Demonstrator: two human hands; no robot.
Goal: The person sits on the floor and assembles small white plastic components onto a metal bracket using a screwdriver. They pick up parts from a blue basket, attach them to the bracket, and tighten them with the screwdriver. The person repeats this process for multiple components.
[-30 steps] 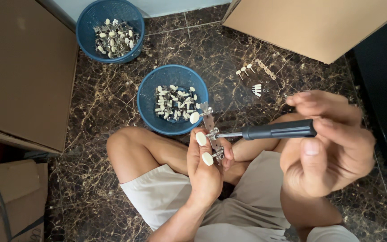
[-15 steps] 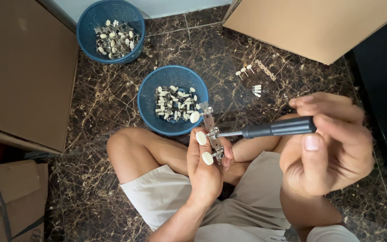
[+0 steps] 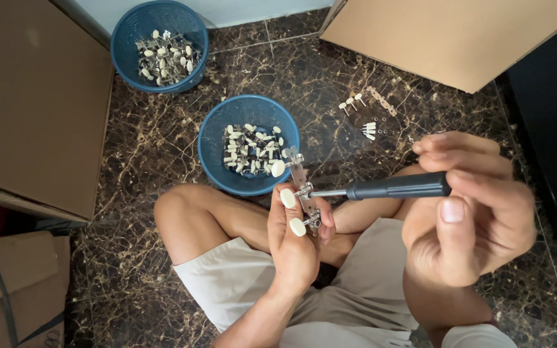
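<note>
My left hand (image 3: 294, 238) grips a metal tuning-peg strip (image 3: 302, 190) with three cream knobs, held upright over my crossed legs. In my right hand (image 3: 472, 212) is a black-handled screwdriver (image 3: 398, 188), lying level, its steel tip set against the middle of the strip. Just beyond the strip stands a blue basket (image 3: 248, 153) holding several similar cream-knobbed metal parts.
A second blue basket (image 3: 160, 45) of the same parts stands at the back left. Loose pegs and a small metal strip (image 3: 363, 113) lie on the dark marble floor. Cardboard boxes stand at the left (image 3: 33, 103) and back right (image 3: 446, 38). A dark cabinet edges the right.
My right hand's fingers have shifted slightly around the screwdriver handle, as if turning it. The strip and my left hand stay in place.
</note>
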